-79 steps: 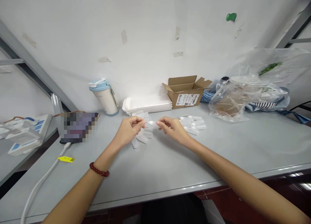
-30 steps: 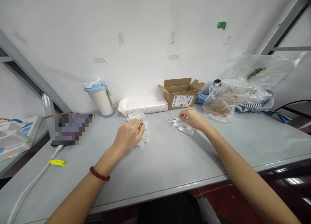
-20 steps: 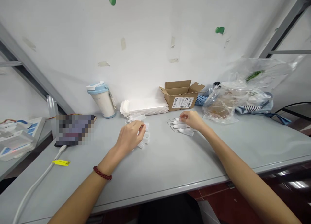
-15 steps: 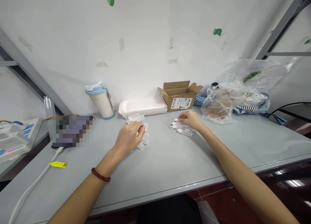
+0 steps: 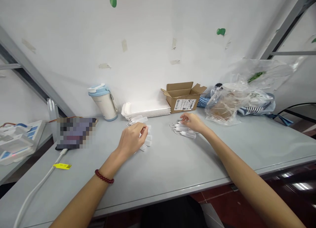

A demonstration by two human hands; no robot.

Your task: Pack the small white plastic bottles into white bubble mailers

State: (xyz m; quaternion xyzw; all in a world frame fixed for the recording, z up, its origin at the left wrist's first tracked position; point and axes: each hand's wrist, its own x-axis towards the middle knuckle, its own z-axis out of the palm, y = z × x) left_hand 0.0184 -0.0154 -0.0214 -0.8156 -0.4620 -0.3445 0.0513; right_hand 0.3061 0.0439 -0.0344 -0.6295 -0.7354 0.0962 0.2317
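Partly beneath the right hand (image 5: 193,122), on the bench (image 5: 163,175), corded white tubes (image 5: 189,134), close-set, cords (image 5: 175,131) leftward, presumably against tangling. Beneath the curled left hand (image 5: 131,137), well apart from the right, another tube cluster (image 5: 148,142). Cannot tell either grip. Beyond both hands, white packets (image 5: 150,107), carton (image 5: 184,102).

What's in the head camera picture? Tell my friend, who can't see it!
A person's right hand is at a cluster of small translucent bottles on a gray desk; the left hand partly hides a second cluster. Behind stand a lidded tumbler and an open cardboard box.
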